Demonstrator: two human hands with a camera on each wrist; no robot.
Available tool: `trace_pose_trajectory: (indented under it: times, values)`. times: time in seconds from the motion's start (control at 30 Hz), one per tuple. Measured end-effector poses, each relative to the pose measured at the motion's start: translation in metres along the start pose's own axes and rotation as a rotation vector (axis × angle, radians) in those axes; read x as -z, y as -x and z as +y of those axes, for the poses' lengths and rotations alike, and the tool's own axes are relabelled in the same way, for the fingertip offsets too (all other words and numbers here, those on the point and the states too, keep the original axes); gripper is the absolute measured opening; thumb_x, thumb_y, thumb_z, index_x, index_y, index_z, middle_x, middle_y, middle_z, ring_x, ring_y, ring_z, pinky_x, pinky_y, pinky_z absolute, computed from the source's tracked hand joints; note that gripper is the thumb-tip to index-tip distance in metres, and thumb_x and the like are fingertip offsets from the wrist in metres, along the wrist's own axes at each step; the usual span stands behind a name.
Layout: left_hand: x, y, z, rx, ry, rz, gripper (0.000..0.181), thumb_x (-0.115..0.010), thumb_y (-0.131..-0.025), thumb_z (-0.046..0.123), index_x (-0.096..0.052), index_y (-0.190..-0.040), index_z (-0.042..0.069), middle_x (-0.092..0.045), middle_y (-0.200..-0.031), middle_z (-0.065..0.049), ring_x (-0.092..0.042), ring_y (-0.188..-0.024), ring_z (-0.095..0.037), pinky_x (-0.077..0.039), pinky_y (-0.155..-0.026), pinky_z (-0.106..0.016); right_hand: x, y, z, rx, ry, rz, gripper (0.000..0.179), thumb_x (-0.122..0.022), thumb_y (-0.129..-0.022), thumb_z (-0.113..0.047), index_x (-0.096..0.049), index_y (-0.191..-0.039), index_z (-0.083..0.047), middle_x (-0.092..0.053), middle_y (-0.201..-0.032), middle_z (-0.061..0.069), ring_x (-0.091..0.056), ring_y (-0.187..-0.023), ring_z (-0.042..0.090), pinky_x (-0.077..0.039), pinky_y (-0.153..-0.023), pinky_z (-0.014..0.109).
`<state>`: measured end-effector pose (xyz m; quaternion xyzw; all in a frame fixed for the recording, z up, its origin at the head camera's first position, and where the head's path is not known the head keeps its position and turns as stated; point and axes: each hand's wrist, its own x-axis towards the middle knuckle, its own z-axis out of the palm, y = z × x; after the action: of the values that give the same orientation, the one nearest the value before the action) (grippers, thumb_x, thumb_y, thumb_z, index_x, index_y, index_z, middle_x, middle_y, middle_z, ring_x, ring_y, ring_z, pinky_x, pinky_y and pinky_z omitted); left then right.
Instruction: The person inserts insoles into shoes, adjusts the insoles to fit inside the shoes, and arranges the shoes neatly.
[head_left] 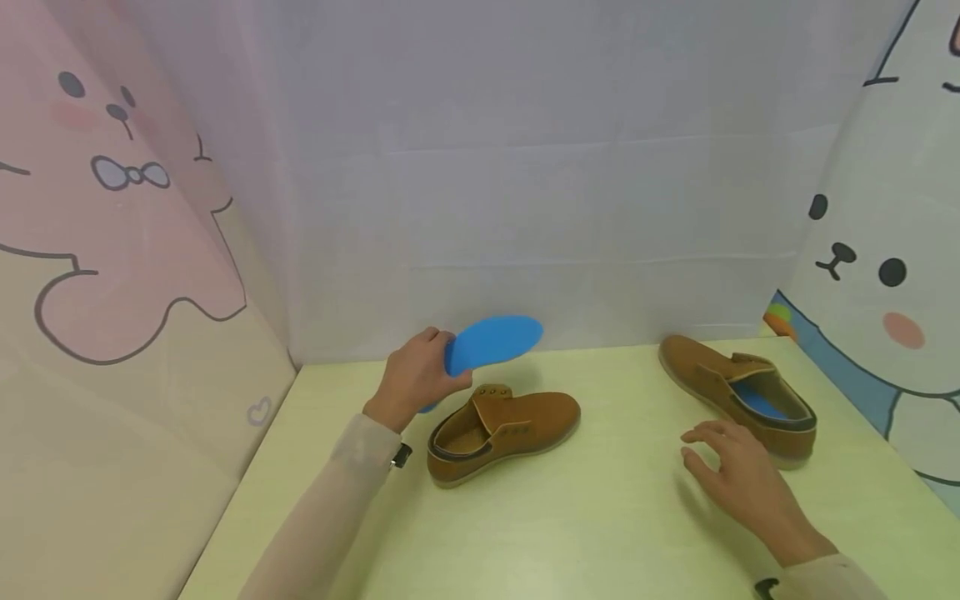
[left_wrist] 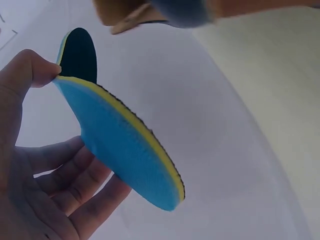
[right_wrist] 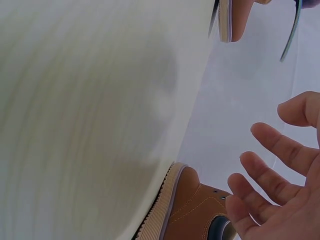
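In the head view my left hand (head_left: 423,379) grips a blue insole (head_left: 497,342) above and behind a brown shoe (head_left: 525,421). The left wrist view shows that insole (left_wrist: 120,140) bent, its yellow edge visible, with the thumb on one side and fingers on the other. The shoe below lies toe to the right, its inside brown. A second brown shoe (head_left: 697,375) stands at the right with a blue insole (head_left: 757,402) inside it. My right hand (head_left: 738,475) hovers just in front of that shoe, fingers spread and slightly bent, holding nothing.
Both shoes stand on a pale yellow tabletop (head_left: 600,517). A whitish curtain (head_left: 525,208) hangs along the back edge. Cloths with cartoon animals flank the table, a pink one (head_left: 135,242) at left and a white one (head_left: 900,333) at right.
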<state>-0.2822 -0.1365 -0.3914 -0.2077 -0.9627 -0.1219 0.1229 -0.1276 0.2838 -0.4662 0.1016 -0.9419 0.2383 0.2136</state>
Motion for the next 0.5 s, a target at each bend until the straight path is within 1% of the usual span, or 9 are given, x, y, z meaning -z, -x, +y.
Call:
trace_pose_trajectory:
  times: [0.13,0.3,0.4,0.5]
  values:
    - [0.01,0.003,0.016,-0.027,-0.006,0.023,0.061,-0.071,-0.084,0.045,-0.066,-0.128,0.003,-0.065,-0.112,-0.01,-0.066,-0.092,-0.023,-0.06,-0.076,-0.042,0.0,0.0,0.0,-0.004,0.0,-0.005,0.013,-0.077,-0.086,-0.008,-0.076,-0.097,-0.003,-0.068,-0.108,0.019,-0.06,-0.102,0.045,-0.046,-0.084,0.062]
    - [0.023,0.009,0.038,-0.096,0.0,0.089,0.06,-0.073,-0.083,0.045,-0.068,-0.125,0.003,-0.065,-0.108,-0.008,-0.065,-0.089,-0.02,-0.06,-0.071,-0.04,0.0,0.001,0.001,0.017,0.003,0.015,0.013,-0.077,-0.085,-0.007,-0.075,-0.097,-0.003,-0.069,-0.107,0.019,-0.061,-0.099,0.044,-0.047,-0.081,0.06]
    - [0.027,0.013,0.049,-0.13,0.001,0.128,0.06,-0.074,-0.082,0.045,-0.068,-0.124,0.004,-0.066,-0.108,-0.007,-0.065,-0.089,-0.019,-0.06,-0.07,-0.039,0.0,0.0,0.001,0.028,0.002,0.031,0.014,-0.077,-0.084,-0.007,-0.075,-0.097,-0.003,-0.069,-0.106,0.018,-0.061,-0.097,0.043,-0.047,-0.079,0.059]
    - [0.028,0.018,0.058,-0.144,0.012,0.139,0.06,-0.075,-0.081,0.046,-0.068,-0.124,0.004,-0.066,-0.109,-0.007,-0.066,-0.088,-0.019,-0.06,-0.069,-0.039,0.0,0.0,0.0,0.023,0.0,0.032,0.014,-0.077,-0.084,-0.006,-0.075,-0.098,-0.003,-0.069,-0.107,0.018,-0.06,-0.098,0.043,-0.047,-0.08,0.059]
